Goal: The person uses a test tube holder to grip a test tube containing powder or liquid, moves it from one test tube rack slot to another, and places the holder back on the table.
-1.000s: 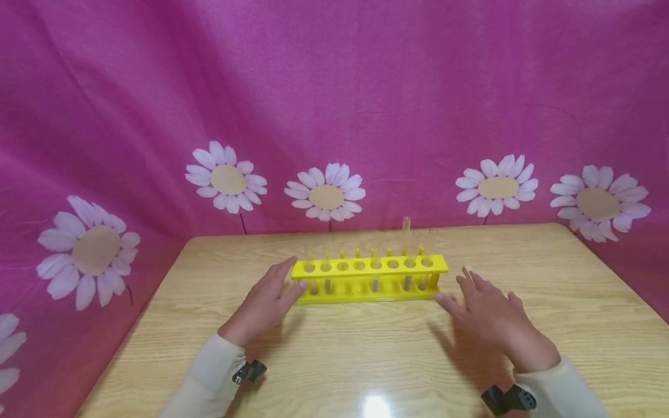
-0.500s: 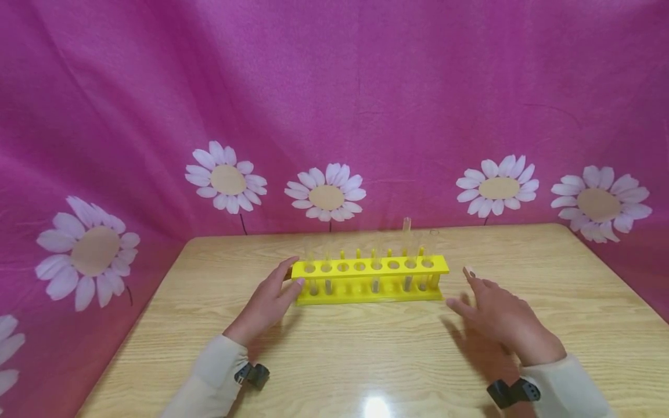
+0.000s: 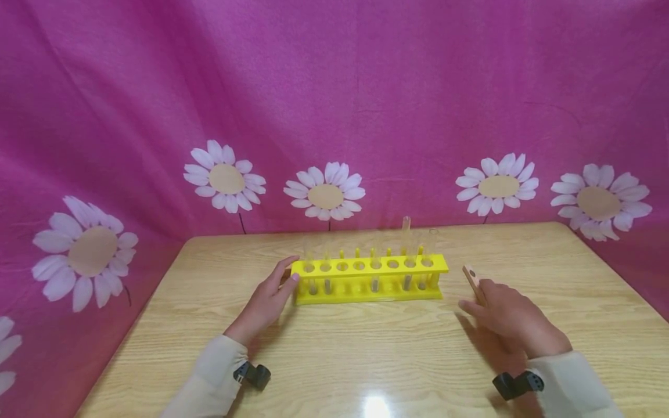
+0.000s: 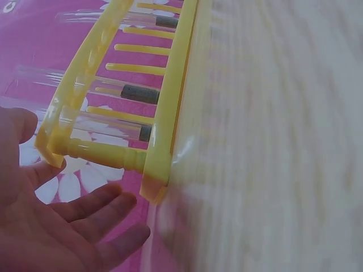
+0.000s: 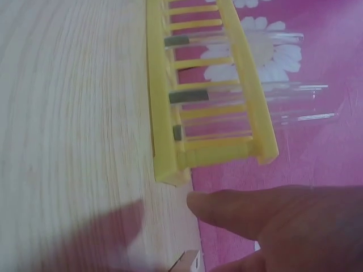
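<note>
I see open tabletop (image 3: 340, 354) before a yellow rack (image 3: 350, 274). Glass tubes (image 3: 406, 233) jut above it; the left hand (image 3: 263, 303) blocks one end, and slim room separates the other from a wooden stick (image 3: 473, 283).

The left forearm (image 3: 204, 380), sleeved in cream cloth, and the right forearm (image 3: 572, 386), sleeved alike, both reach forward and slant inward toward each other. The bare left hand (image 3: 265, 303) has its thumb (image 4: 24, 126) raised apart from its index finger (image 4: 41, 173), while the other three fingers (image 4: 108, 220) fan out loosely. The bare right hand (image 3: 512, 316) lies back uppermost with its thumb tip (image 3: 468, 307) pointing inward, the curl of its other fingertips largely hidden beneath.
</note>
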### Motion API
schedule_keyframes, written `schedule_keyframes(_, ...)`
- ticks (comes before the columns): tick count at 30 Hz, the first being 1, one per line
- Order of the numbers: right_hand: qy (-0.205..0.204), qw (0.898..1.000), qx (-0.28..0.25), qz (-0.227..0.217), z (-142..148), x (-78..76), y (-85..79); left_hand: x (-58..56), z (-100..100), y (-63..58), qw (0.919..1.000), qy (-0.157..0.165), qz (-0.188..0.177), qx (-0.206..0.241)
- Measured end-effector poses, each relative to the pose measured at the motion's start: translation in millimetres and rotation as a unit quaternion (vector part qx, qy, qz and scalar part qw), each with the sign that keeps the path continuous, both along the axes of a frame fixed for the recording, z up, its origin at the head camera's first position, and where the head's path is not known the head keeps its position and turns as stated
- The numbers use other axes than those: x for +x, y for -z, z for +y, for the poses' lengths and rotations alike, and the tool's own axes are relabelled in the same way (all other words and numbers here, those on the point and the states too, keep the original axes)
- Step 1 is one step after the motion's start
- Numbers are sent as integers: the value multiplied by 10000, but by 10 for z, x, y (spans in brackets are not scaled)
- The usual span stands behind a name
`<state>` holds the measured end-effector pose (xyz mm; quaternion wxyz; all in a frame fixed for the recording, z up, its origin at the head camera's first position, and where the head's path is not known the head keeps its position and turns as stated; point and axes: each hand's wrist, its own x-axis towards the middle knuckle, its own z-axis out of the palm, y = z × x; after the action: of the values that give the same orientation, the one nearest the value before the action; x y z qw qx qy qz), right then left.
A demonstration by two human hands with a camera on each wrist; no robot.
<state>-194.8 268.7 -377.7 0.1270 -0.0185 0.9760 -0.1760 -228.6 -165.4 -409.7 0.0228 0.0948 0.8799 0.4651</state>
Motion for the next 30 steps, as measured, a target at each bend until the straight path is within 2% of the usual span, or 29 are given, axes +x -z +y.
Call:
schedule_keyframes(9,23,9999,-12,-119,92,-20,29,-34,-25,73,9996,0,-99,255)
schedule_keyframes(14,211,9992,-90,-334,100,-14,29,-54,-38,90,9968,229,-121,756)
schedule_keyframes(18,281,9990,-31,-339,107,-20,13,-86,-46,115,9928,328,-241,1129)
schedule_keyframes(24,378,9991,-127,-167,146,-42,-23,-109,-58,136,9910,369,-429,1215)
schedule_keyframes(30,474,9986,-116,-214,156,-110,-53,-106,-79,162,9891,387,-418,1355)
